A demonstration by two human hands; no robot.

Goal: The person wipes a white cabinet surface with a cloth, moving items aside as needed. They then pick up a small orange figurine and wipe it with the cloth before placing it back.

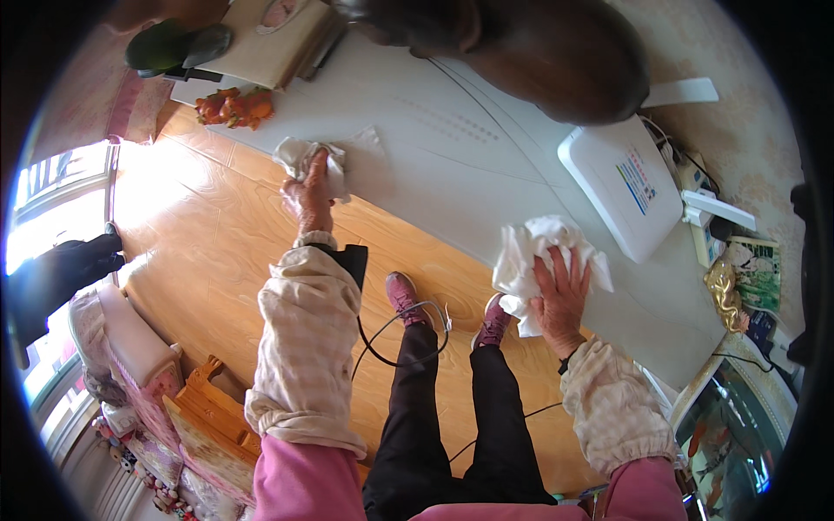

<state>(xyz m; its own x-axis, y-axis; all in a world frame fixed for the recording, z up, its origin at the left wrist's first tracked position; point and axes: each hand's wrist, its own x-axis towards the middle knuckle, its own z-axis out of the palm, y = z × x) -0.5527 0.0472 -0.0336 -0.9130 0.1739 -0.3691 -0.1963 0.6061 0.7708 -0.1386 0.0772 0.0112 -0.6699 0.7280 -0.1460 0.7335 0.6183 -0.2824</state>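
Note:
My left hand (309,195) grips a bunched white cloth (292,155) at the near edge of a pale tabletop (449,176). A thin corner of that cloth lies spread on the surface. Farther right, my right hand (561,299) lies with its fingers over a second crumpled white cloth (521,251), part of which hangs past the table edge. A white router (619,189) with antennas stands beyond my right hand. Near my left hand sits an orange-red figurine (234,108).
A large glossy dark brown object (554,58) overhangs the table's far side. Stacked boxes (267,39) stand at the far left. A gold figurine (722,293) and a fish tank (730,430) are at the right. A black cable (384,361) loops above the wooden floor (215,260).

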